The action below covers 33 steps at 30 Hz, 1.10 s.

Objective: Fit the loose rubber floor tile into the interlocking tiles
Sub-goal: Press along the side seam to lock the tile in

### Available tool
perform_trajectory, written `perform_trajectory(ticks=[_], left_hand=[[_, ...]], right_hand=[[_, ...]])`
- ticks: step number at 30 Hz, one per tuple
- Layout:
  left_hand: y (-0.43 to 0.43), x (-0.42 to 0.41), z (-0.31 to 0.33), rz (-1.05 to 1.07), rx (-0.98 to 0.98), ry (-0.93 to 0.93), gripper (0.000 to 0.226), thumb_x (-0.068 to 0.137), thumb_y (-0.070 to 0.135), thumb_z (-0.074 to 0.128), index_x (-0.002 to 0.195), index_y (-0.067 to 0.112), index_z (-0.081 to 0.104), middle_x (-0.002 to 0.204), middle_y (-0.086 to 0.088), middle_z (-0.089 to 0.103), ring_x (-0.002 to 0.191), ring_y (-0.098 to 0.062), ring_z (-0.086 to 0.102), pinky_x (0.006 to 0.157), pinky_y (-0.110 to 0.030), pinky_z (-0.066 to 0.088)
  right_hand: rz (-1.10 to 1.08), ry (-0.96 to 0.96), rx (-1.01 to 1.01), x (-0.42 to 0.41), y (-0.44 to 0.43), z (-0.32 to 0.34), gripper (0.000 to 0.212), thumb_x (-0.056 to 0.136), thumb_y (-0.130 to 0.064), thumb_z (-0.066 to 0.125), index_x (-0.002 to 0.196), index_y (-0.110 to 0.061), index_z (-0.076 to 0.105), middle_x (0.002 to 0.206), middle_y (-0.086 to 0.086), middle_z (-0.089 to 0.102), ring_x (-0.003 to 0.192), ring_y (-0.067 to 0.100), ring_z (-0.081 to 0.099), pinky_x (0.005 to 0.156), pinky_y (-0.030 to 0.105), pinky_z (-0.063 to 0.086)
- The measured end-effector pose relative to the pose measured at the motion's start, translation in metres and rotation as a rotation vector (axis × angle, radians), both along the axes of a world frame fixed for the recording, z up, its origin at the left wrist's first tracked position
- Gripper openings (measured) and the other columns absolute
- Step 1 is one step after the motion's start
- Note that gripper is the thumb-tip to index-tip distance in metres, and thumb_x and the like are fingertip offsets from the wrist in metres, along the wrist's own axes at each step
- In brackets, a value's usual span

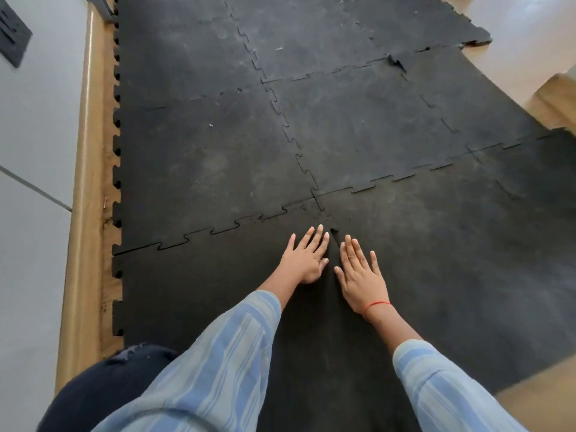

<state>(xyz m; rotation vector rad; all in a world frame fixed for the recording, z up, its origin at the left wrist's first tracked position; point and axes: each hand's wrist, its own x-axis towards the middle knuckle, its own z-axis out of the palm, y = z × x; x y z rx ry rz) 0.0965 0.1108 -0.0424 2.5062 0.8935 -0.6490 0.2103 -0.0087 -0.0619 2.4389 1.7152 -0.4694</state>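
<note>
Black rubber floor tiles with puzzle-tooth edges cover the floor. My left hand (pixel 307 257) lies flat, fingers spread, on the near left tile (pixel 193 285). My right hand (pixel 360 274) lies flat on the near right tile (pixel 461 275). Both hands flank the seam (pixel 334 241) between these two tiles, just below the corner where several tiles meet. The seam there shows a small open notch and loose crumbs. Neither hand holds anything. At the far right one tab (pixel 396 62) sticks up out of a seam.
A wooden strip (pixel 85 182) and a grey wall (pixel 34 120) run along the left. Bare light floor shows at the top right and wood floor (pixel 536 406) at the bottom right. My dark-clad knee (pixel 103 388) is at the lower left.
</note>
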Motion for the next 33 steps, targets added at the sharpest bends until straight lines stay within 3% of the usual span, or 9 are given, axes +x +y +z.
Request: perform_trajectory(ticks=[4, 7, 12, 23, 33], left_hand=[[-0.015, -0.008, -0.012, -0.077, 0.053, -0.062, 0.061, 0.103, 0.044, 0.014, 0.153, 0.023, -0.015, 0.159, 0.004, -0.024, 0.148, -0.016, -0.018, 0.119, -0.047, -0.008], [-0.012, -0.008, -0.018, -0.09, 0.067, -0.069, 0.061, 0.103, 0.046, 0.014, 0.152, 0.025, -0.016, 0.159, 0.006, -0.025, 0.148, -0.014, -0.019, 0.118, -0.046, -0.009], [-0.013, -0.005, -0.018, -0.09, 0.052, -0.018, 0.061, 0.102, 0.048, 0.013, 0.151, 0.027, -0.018, 0.158, 0.008, -0.027, 0.148, -0.013, -0.02, 0.118, -0.048, -0.009], [0.01, 0.02, 0.009, -0.111, 0.014, 0.118, 0.077, 0.099, 0.055, 0.029, 0.154, 0.02, -0.013, 0.16, 0.006, -0.022, 0.15, -0.014, -0.013, 0.119, -0.052, -0.001], [0.01, 0.022, 0.005, -0.121, 0.017, 0.193, 0.076, 0.099, 0.056, 0.024, 0.151, 0.022, -0.019, 0.158, 0.007, -0.029, 0.149, -0.015, -0.018, 0.119, -0.054, -0.003]], right_hand=[[-0.083, 0.0, 0.028, -0.018, -0.029, -0.002, 0.063, 0.102, -0.044, 0.016, 0.152, -0.016, -0.012, 0.16, -0.003, -0.02, 0.141, 0.01, -0.026, 0.119, 0.04, -0.011], [-0.127, 0.036, 0.029, -0.023, -0.031, 0.001, 0.068, 0.1, -0.05, 0.018, 0.151, -0.017, -0.013, 0.154, -0.007, -0.027, 0.147, 0.011, -0.02, 0.12, 0.04, -0.009], [-0.126, 0.059, -0.036, -0.025, -0.027, 0.006, 0.07, 0.1, -0.051, 0.019, 0.153, -0.014, -0.009, 0.162, -0.001, -0.018, 0.15, 0.017, -0.014, 0.122, 0.042, -0.004], [-0.15, 0.066, -0.035, -0.039, -0.033, 0.013, 0.067, 0.103, -0.04, 0.022, 0.153, -0.006, -0.008, 0.161, 0.009, -0.018, 0.15, 0.022, -0.014, 0.122, 0.039, -0.002], [-0.122, 0.094, -0.102, -0.035, -0.03, 0.011, 0.068, 0.103, -0.042, 0.02, 0.152, -0.007, -0.012, 0.159, 0.008, -0.024, 0.148, 0.022, -0.02, 0.122, 0.037, -0.002]])
